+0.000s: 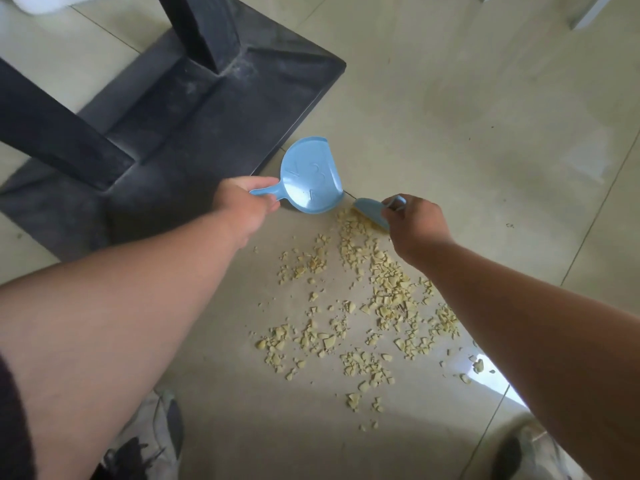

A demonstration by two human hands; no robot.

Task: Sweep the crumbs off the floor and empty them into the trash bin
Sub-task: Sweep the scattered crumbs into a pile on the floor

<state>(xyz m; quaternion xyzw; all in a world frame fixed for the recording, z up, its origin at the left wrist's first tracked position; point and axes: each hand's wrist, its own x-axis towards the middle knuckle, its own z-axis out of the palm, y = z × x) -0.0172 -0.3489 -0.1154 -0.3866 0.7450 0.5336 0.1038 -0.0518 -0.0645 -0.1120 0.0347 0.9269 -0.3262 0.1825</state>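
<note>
Pale yellow crumbs (377, 303) lie scattered over the beige tiled floor in the middle of the head view. My left hand (242, 199) grips the handle of a small light-blue dustpan (310, 176), which is tipped up with its underside facing me, just beyond the crumbs. My right hand (415, 223) grips a small light-blue hand brush (370, 213), whose bristles touch the far end of the crumb patch, right beside the dustpan's edge. No trash bin is in view.
A black table base (194, 109) with a thick black post (204, 26) stands on the floor at the upper left, close behind the dustpan. My shoes (156, 441) show at the bottom edge. Bare tiles (485, 116) stretch to the right and far side.
</note>
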